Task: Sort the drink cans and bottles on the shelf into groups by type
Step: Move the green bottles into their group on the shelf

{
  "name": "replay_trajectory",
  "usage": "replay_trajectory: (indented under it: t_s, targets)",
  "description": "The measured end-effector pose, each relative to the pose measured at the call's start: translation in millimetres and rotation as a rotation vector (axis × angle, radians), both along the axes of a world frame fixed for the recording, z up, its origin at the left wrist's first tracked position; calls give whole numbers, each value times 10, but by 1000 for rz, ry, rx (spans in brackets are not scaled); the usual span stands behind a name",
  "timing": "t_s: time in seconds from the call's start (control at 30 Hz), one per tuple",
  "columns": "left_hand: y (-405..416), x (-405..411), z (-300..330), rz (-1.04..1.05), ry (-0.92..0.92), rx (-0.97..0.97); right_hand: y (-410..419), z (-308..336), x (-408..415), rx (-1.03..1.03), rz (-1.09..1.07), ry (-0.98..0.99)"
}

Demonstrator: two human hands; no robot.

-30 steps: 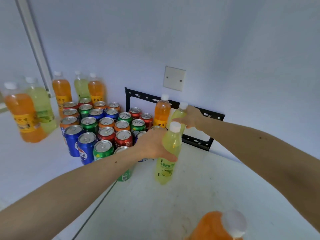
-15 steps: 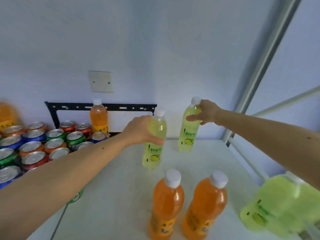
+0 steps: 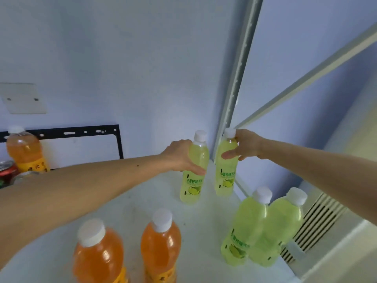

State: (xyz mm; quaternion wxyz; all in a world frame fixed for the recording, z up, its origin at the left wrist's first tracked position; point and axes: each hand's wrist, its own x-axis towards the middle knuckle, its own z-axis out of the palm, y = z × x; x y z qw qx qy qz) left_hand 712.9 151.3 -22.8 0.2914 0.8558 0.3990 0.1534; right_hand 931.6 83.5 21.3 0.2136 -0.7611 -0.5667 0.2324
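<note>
My left hand (image 3: 179,156) grips a lime-green bottle (image 3: 193,180) around its shoulder; the bottle stands upright on the white shelf (image 3: 142,203). Just to its right, my right hand (image 3: 244,146) holds a second lime-green bottle (image 3: 225,176) by its neck, close to the shelf's back right corner. Two more lime-green bottles (image 3: 242,233) (image 3: 281,227) stand together at the right edge. Two orange bottles (image 3: 98,254) (image 3: 161,246) stand at the front. Another orange bottle (image 3: 24,152) and a red can (image 3: 7,172) show at the far left.
A white upright post (image 3: 238,74) marks the back right corner, with a slanted rail (image 3: 306,78) beside it. A black metal bracket (image 3: 81,132) and a white wall plate (image 3: 22,99) sit on the back wall. A vent grille (image 3: 314,225) lies beyond the shelf's right edge.
Both hands have carried their lime-green bottles rightward, from beside the cans to the back right corner. The view has swung right, so most cans have left the frame.
</note>
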Motion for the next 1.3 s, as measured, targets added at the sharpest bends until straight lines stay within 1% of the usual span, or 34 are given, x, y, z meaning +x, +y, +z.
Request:
replay_trajectory:
  t_s: [0.2,0.4,0.53,0.6,0.7,0.83,0.97,1.07,1.17,1.23,1.3]
  targets:
    - [-61,491,-231,-109,49,-46,-57,-201,173,-144,1,1]
    - [-157,575,-355,-189,65,-83,-154,-274,248,-178,-36,72]
    - [-192,580,-401,-209,59,-75,-184,-248,246,-203,-89,32]
    - [-174,575,-381,-234,87,-79,-180,-231,237,-210,-109,-29]
    - [-114,538,-335,-274,177,-75,-177,-195,202,-222,-119,-149]
    - [-67,445,-258,-257,276,-26,-201,-52,93,-234,-89,-305]
    - [-55,336,-102,-245,340,10,-197,197,-42,-264,-22,-398]
    - [-43,160,101,-260,467,104,-165,421,-210,-250,65,-454]
    - [-9,-163,296,-227,570,211,-58,641,-444,-206,182,-576]
    - [7,-441,404,-170,600,247,58,769,-652,-186,268,-672]
    - [4,-749,493,-88,595,257,180,882,-913,-217,347,-803]
